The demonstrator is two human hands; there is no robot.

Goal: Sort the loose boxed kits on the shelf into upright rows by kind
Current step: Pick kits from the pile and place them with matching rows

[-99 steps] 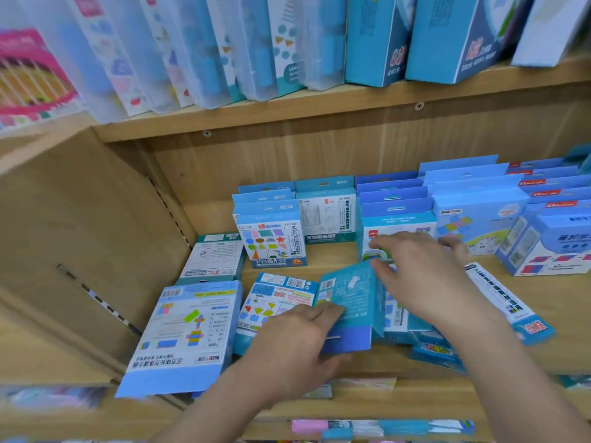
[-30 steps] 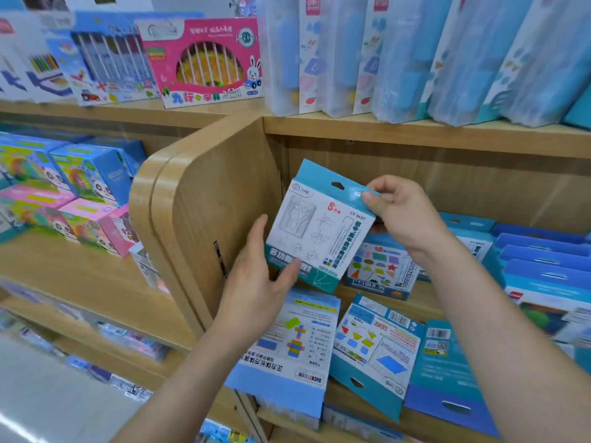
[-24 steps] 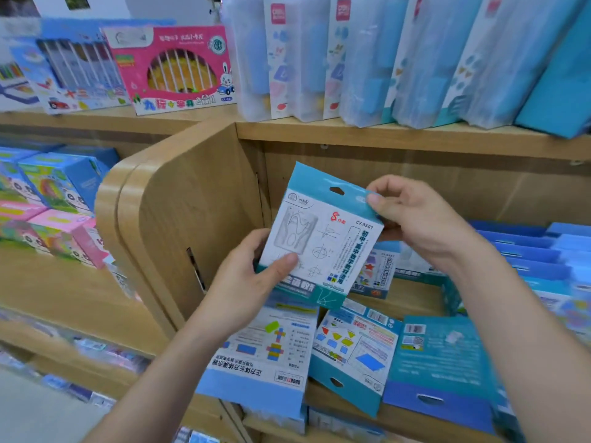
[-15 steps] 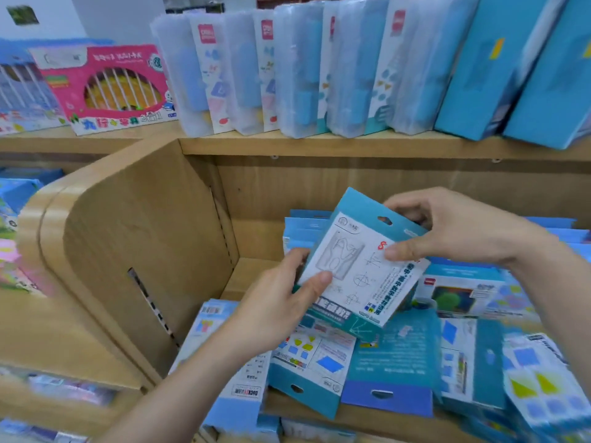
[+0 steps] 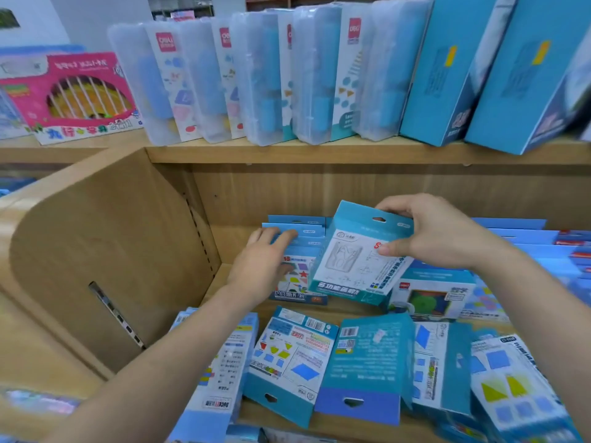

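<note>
While loose kits lie flat at the front of the shelf, an upright row stands behind, and the left hand rests straight fingers on its tops. Beside it, the right hand pinches a tilted kit by its header. I judge it light, stiff card, best gripped at the edges.

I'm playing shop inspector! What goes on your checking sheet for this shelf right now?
Surface: pale wooden shelf, mostly covered by kits.
Job's things: teal-and-white boxed kit lifted, tilted; upright row of blue shape-picture kits at back left; flat blue kits lying loose in front.
Clutter: nothing seen.
Hands: right hand grips the lifted kit's top; left hand rests on the row, fingers over its tops.
Cables: nothing seen.
Surroundings: clear plastic cases, tall blue boxes and pink boxed toy on the shelves above.
</note>
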